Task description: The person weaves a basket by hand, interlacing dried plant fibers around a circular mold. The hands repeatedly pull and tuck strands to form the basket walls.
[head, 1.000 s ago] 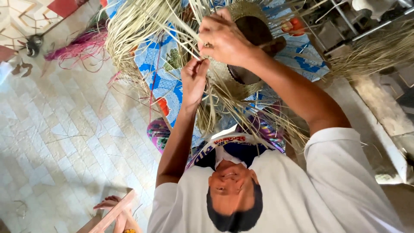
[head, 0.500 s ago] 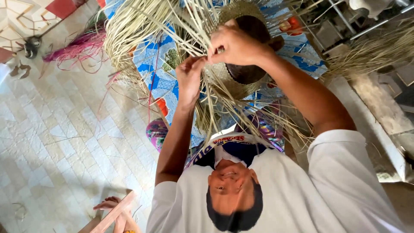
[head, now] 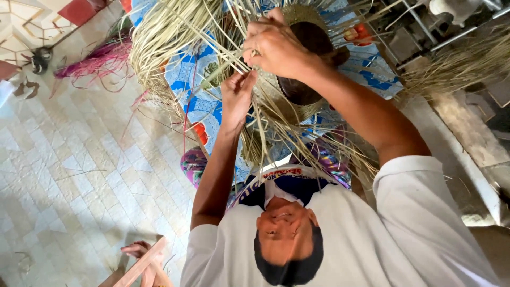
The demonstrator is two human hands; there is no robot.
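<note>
1. Pale tiled floor (head: 79,175), blue patterned cloth (head: 196,101) beneath.
2. Left hand (head: 236,98) pinches straw strands (head: 265,133); right hand (head: 276,45) grips strands over the woven hat (head: 303,64) on its dark mould.
3. Best keep strands taut and flat while crossing.

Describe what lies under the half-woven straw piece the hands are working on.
A dark brown rounded mould shows beneath the pale woven straw piece, with blue patterned cloth below. The mould's base is hidden by loose straw strands and both hands.

Person wears a white short-sleeved shirt (head: 372,250) with a dark blue collar (head: 297,187). Arms are bare below the sleeves. A ring (head: 255,52) sits on one finger of the right hand (head: 276,45).
</note>
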